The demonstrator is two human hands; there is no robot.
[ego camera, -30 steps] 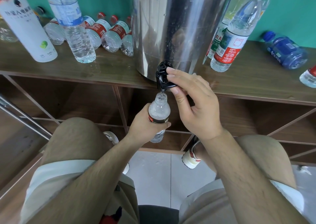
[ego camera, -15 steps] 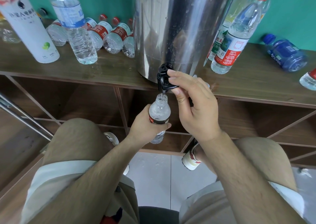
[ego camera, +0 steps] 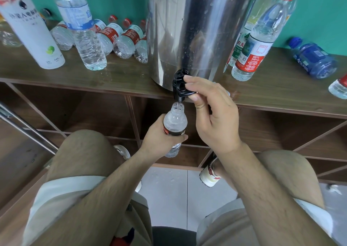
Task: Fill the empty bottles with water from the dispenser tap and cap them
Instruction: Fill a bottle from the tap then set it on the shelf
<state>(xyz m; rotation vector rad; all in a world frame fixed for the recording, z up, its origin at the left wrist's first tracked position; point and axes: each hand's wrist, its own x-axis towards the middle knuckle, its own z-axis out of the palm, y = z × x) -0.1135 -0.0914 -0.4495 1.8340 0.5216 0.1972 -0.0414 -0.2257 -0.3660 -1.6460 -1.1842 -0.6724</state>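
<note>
This is the filling step. The left hand (ego camera: 161, 140) grips a small clear bottle (ego camera: 175, 121) around its middle, with the fingers curled round the label. It holds the bottle up straight, with the open mouth right under the black tap (ego camera: 180, 85). The right hand (ego camera: 216, 118) pinches the tap handle, first finger on top and thumb under it. A thin stream of water seems to run from the tap into the bottle. I cannot tell how full the bottle is.

The tap sticks out from the near side of the big shiny dispenser (ego camera: 197, 29), which stands on a brown shelf (ego camera: 112, 76). The bottle is just below the shelf edge, to the left of the right hand and close to it.

I think the next move is to let go of the tap when the water gets near the top. Then the bottle needs its cap. No cap shows in either hand, so one must be found first.
</note>
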